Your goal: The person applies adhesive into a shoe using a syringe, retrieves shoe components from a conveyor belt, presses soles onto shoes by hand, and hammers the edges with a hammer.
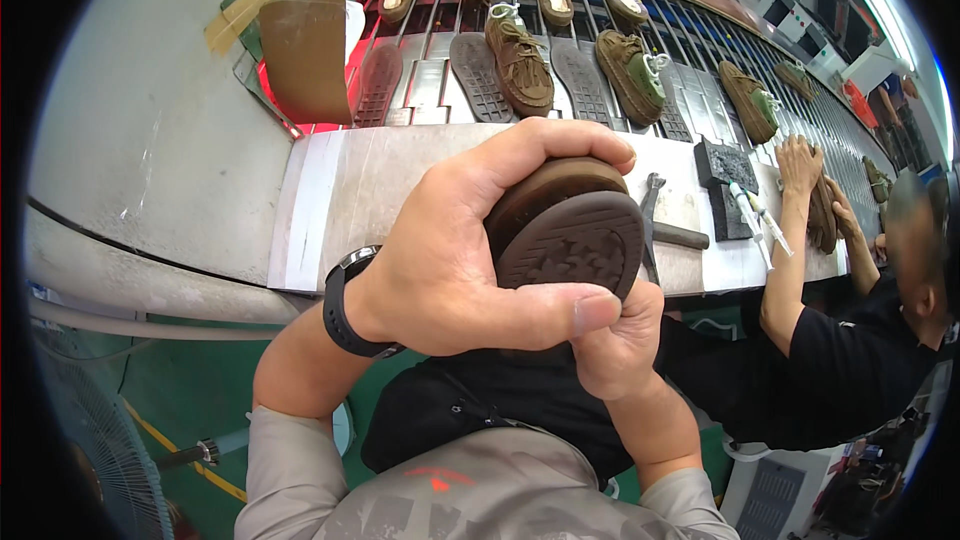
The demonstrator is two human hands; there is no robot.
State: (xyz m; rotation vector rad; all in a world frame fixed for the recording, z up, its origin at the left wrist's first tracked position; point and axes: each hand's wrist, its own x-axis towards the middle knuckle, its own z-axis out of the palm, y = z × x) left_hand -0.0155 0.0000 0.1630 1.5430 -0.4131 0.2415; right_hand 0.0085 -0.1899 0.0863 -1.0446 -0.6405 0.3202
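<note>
Close in front of me, my left hand (450, 240) is wrapped round a brown shoe (560, 178) with a dark brown rubber outsole (585, 240). Its fingers curl over the top of the shoe and its thumb presses across the outsole's lower edge. The treaded face of the outsole is turned toward me, and a gap shows between it and the shoe on the left side. My right hand (620, 345) grips the same shoe from below, its fingers mostly hidden behind the shoe and my left thumb.
Beyond the bench (390, 180), a slatted conveyor (430, 90) carries brown moccasins (520, 65) and loose outsoles (478, 75). A metal hand tool (652, 195) and a black block (725, 165) with slim white-handled tools (748, 205) lie to the right. There a co-worker (830, 360) handles another shoe (822, 215).
</note>
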